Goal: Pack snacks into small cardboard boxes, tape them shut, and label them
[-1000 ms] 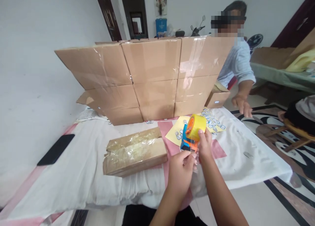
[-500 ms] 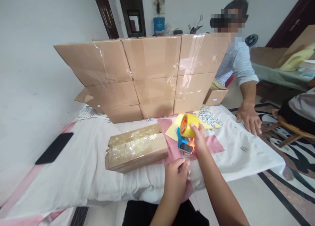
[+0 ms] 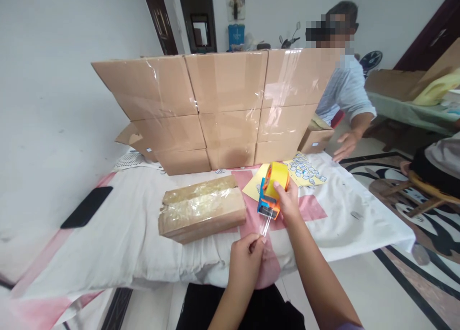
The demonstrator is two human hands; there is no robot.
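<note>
My right hand (image 3: 288, 198) is wrapped round a blue and orange tape dispenser (image 3: 265, 204) loaded with a yellow roll of tape (image 3: 277, 179). Clear tape (image 3: 266, 224) stretches from its mouth down to my left hand (image 3: 249, 248), whose fingers pinch the loose end. Left of both hands, a cardboard box (image 3: 203, 210) lies on the cloth, shiny tape along its top. Under the dispenser and behind it is a yellow sheet (image 3: 253, 188) printed with small blue-edged shapes.
A wall of stacked, taped cartons (image 3: 226, 95) stands at the back of the cloth-covered table (image 3: 132, 243). A black phone-like slab (image 3: 87, 207) lies at the left. Another small carton (image 3: 316, 135) sits at the right, beside a person in a light shirt (image 3: 354, 90).
My left hand has drawn down and left, pulling out a visible strip of tape. The dispenser has tilted slightly. The other person's hand has lifted back from the table's right edge.
</note>
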